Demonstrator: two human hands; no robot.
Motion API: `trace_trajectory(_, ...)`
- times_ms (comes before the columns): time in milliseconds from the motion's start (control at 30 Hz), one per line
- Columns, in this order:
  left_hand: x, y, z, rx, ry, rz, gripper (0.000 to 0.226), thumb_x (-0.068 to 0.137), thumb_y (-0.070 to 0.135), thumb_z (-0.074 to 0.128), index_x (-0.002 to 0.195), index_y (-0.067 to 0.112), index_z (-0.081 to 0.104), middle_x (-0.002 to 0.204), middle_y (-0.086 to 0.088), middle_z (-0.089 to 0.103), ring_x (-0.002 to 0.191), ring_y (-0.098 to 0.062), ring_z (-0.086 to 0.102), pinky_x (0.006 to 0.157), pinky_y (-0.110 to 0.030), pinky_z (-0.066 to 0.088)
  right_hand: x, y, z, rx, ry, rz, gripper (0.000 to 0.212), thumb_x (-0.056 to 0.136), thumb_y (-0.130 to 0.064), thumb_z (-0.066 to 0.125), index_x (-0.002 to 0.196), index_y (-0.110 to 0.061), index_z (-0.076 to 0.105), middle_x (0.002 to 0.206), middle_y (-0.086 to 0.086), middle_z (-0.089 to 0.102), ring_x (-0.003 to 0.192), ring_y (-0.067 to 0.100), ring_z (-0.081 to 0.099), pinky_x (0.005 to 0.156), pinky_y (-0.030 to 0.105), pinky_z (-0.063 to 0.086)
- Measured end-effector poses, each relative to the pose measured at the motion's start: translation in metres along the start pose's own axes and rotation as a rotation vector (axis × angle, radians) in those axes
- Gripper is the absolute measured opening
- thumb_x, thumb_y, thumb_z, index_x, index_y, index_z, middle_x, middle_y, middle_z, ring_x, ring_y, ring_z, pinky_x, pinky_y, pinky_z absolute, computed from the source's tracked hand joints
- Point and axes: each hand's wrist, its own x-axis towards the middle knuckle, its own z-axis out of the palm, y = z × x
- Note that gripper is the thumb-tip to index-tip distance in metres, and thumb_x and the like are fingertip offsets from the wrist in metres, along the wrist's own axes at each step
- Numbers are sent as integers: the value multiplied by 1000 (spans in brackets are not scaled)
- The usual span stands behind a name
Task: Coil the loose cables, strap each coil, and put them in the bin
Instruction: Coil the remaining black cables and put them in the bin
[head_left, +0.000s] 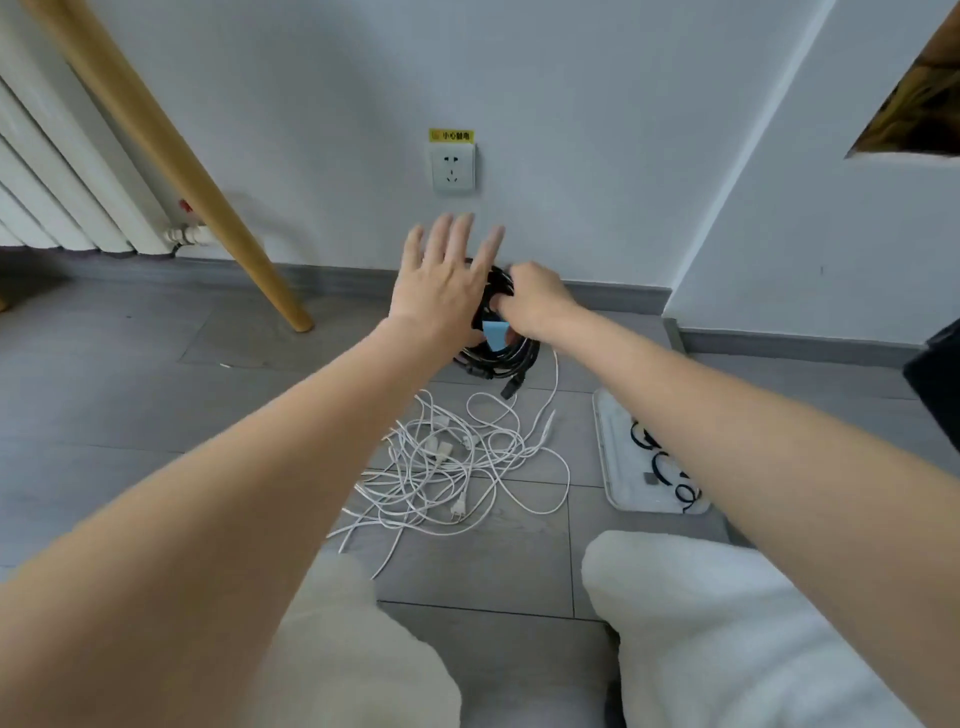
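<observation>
A black coiled cable (501, 356) is held up above the floor in front of the wall. My right hand (535, 301) grips the coil's top, its fingers curled round the strands, and a blue strap (496, 335) hangs under that hand. My left hand (441, 275) is spread flat with straight fingers beside the coil, which it partly hides. A tangle of loose white cables (447, 462) with plugs lies on the grey floor below.
A white tray (610, 457) with black straps lies on the floor at right, partly under my right forearm. A slanted wooden leg (234, 228) stands at left by a radiator (62, 171). A wall socket (452, 169) sits above the hands. My knees fill the foreground.
</observation>
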Motion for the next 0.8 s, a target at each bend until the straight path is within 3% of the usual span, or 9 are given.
trace_trajectory(67, 22, 10, 12, 62, -33, 156, 109, 79, 44, 69, 150, 9, -6, 157, -15, 7, 146, -28, 7, 116, -44, 2, 14, 14, 1, -96, -60, -42, 17, 91, -8, 46, 75, -11, 45, 67, 3, 54, 66, 23, 57, 54, 24, 44)
trace_trajectory(133, 48, 23, 35, -188, -148, 182, 91, 80, 33, 70, 148, 11, 15, 144, -15, 40, 134, -28, 36, 109, -38, 24, 30, 38, 4, -51, -112, -58, 23, 91, -5, 47, 70, -14, 42, 61, -4, 49, 48, 8, 54, 42, 14, 37)
trace_trajectory(200, 64, 34, 64, -498, -250, 137, 62, 78, 25, 70, 131, 10, 42, 121, -12, 60, 112, -29, 55, 85, -31, 38, 47, 67, 10, 11, -175, -66, 27, 89, -3, 47, 67, -18, 41, 60, -3, 51, 34, -1, 50, 39, 9, 38)
trace_trajectory(333, 80, 62, 132, -799, -391, 48, 41, 76, 17, 72, 112, 6, 54, 99, -8, 62, 92, -25, 59, 68, -22, 37, 76, 124, 35, -40, -272, -69, 33, 86, -2, 50, 61, -21, 41, 62, -2, 48, 51, 4, 45, 45, 9, 35)
trace_trajectory(433, 93, 86, 189, -877, -486, 31, 38, 77, 11, 72, 112, 5, 58, 99, -7, 62, 98, -26, 61, 71, -23, 39, 99, 171, 67, -33, -320, -5, 33, 84, -2, 51, 59, -22, 42, 63, -2, 48, 62, 14, 47, 50, 10, 35)
trace_trajectory(567, 103, 108, 238, -859, -509, -103, 38, 78, 12, 69, 114, 4, 58, 104, -12, 63, 101, -29, 60, 75, -28, 41, 118, 213, 89, 183, -295, 83, 16, 81, 3, 59, 83, -11, 51, 77, 9, 58, 63, 16, 51, 57, 18, 43)
trace_trajectory(667, 100, 125, 266, -851, -602, -203, 37, 79, 15, 69, 111, 1, 59, 92, -14, 61, 91, -30, 61, 75, -32, 45, 124, 243, 101, 184, -373, 128, 15, 83, -6, 63, 94, -13, 54, 91, 9, 60, 68, 12, 53, 60, 14, 43)
trace_trajectory(733, 95, 133, 275, -899, -668, -216, 31, 78, 15, 70, 104, 0, 61, 78, -10, 58, 83, -30, 63, 73, -33, 49, 121, 258, 106, 197, -421, 161, 10, 83, -10, 64, 92, -12, 60, 92, 8, 60, 80, 14, 55, 73, 21, 45)
trace_trajectory(800, 89, 138, 277, -951, -698, -215, 20, 78, 13, 70, 93, 3, 61, 69, -9, 56, 74, -27, 60, 67, -32, 49, 113, 270, 107, 279, -444, 198, 21, 83, -13, 66, 101, -3, 63, 98, 13, 63, 88, 16, 57, 89, 30, 46)
